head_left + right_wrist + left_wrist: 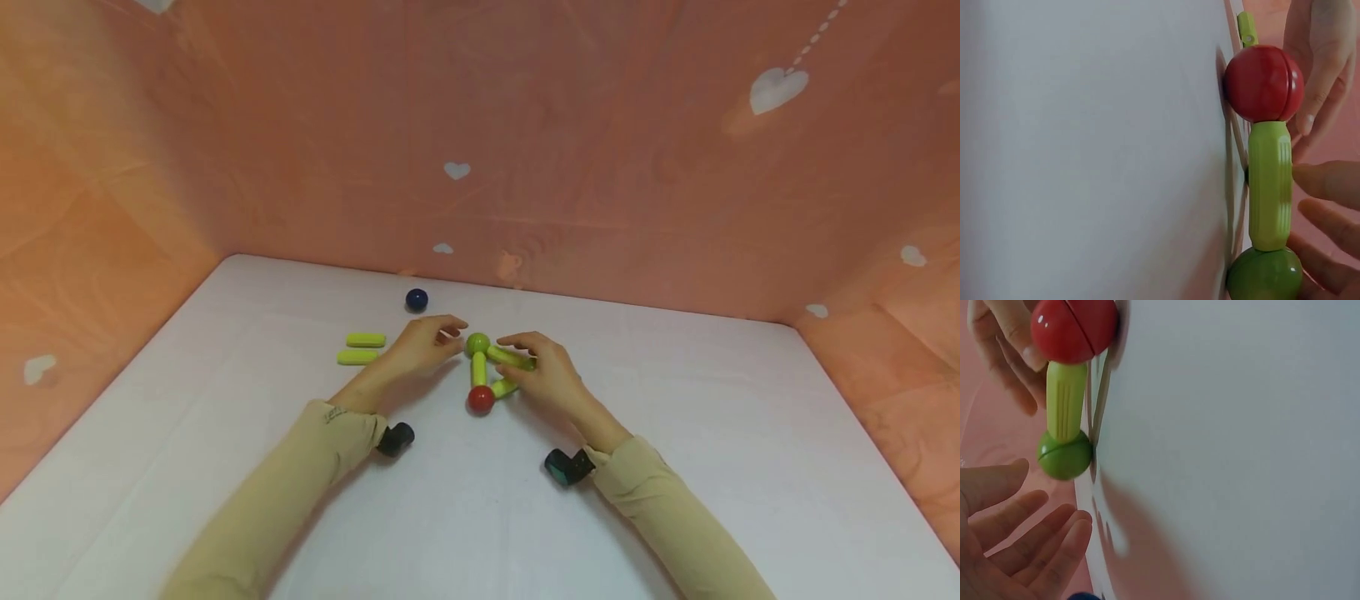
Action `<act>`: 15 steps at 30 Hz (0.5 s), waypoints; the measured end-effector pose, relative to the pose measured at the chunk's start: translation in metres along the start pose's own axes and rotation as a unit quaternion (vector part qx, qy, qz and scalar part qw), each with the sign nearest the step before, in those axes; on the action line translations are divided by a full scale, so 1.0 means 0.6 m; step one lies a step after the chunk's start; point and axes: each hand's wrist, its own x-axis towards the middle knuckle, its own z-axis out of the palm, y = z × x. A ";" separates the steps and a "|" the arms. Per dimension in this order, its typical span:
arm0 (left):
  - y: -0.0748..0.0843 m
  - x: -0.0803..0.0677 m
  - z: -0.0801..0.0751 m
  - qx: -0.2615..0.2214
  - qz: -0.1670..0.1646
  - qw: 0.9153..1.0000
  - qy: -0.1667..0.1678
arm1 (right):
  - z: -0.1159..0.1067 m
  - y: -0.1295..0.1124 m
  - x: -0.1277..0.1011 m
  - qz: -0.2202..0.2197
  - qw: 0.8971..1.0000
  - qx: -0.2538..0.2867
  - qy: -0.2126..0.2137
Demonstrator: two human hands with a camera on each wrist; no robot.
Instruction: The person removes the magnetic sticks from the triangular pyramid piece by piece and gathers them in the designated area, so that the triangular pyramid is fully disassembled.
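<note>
A green ball (477,344) and a red ball (481,399) are joined by a yellow-green rod (479,370). A second rod (505,387) leads right from the red ball, and a third rod (510,358) slants right from the green ball. In the right wrist view another green ball (1264,275) sits at the second rod's end; my right hand mostly hides it in the head view. My right hand (551,375) hovers over this side, thumb and fingers spread around the third rod. Left of the green ball, my left hand (426,346) has relaxed fingers and holds nothing.
Two loose yellow-green rods, an upper rod (366,340) and a lower rod (357,357), lie left of my left hand. A dark blue ball (417,300) rests near the back edge of the white table (465,517). Orange-pink cloth (570,167) hangs behind and at both sides.
</note>
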 end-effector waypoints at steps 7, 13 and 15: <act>0.005 0.017 0.018 -0.022 -0.004 0.999 -0.028 | 0.003 0.001 0.009 0.008 1.000 -0.004 -0.014; 0.009 0.023 0.028 -0.016 -0.002 0.999 -0.036 | 0.007 0.001 0.012 0.027 0.999 -0.006 -0.027; 0.010 0.023 0.030 -0.010 -0.002 0.999 -0.040 | 0.008 0.002 0.012 0.034 0.999 -0.004 -0.029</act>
